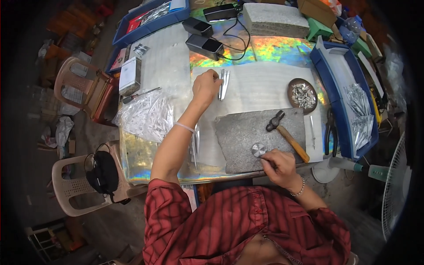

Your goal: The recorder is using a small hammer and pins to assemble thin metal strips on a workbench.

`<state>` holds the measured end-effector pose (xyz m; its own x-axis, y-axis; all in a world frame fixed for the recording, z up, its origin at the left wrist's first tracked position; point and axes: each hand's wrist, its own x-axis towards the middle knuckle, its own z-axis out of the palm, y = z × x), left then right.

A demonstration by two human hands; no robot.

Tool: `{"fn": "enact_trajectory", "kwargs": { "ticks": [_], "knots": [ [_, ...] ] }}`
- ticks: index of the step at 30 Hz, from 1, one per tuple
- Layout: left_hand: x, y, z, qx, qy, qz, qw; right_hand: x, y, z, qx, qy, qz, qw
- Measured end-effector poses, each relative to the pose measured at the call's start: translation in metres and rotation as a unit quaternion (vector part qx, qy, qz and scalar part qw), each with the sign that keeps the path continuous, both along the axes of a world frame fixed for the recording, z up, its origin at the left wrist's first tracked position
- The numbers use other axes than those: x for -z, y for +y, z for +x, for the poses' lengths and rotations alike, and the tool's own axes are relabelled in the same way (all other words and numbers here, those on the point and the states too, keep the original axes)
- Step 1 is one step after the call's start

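Note:
My left hand [205, 88] reaches to the middle of the table. Its fingers are pinched at the edge of a small bunch of slim silver metal strips [225, 85]. My right hand [281, 168] is closed at the near edge of a grey stone slab [234, 137]; a small dark tip shows at the fingers, but what they hold is hidden. Just beyond those fingertips, a round silver metal disc [259, 149] lies on the slab. A hammer [288, 136] with a wooden handle rests across the slab's right side, head pointing away.
Right of the slab are a brown bowl of small metal pieces [303, 96], pliers [330, 131] and a blue tray [324, 66]. A clear bag of strips [148, 115] lies left. Beyond are black speakers [204, 46] and a stone block [276, 20]. A fan [395, 190] stands right.

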<state>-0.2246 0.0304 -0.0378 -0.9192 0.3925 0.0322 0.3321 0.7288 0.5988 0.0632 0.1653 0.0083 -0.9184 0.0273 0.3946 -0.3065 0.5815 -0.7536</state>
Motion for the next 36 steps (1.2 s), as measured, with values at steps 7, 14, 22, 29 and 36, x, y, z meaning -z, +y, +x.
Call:
{"fn": "enact_trajectory", "kwargs": {
  "ticks": [7,14,22,29,36],
  "knots": [
    [-0.011,0.017,0.026,0.060,0.150,-0.080,0.984,0.002,0.002,0.000,0.001,0.007,0.011,1.000],
    [-0.015,0.025,0.036,0.067,0.196,-0.180,0.962,0.005,0.003,0.000,0.005,0.016,0.016,1.000],
    [-0.012,0.016,0.024,0.032,0.178,-0.028,0.983,0.006,0.006,0.000,-0.003,0.021,0.008,1.000],
    [-0.006,-0.009,0.014,0.048,0.137,0.063,0.987,0.004,0.004,0.000,-0.004,0.016,0.005,1.000],
    [-0.004,0.008,0.026,0.102,0.190,-0.095,0.972,0.006,0.002,0.000,-0.001,0.008,0.008,1.000]
  ]
}}
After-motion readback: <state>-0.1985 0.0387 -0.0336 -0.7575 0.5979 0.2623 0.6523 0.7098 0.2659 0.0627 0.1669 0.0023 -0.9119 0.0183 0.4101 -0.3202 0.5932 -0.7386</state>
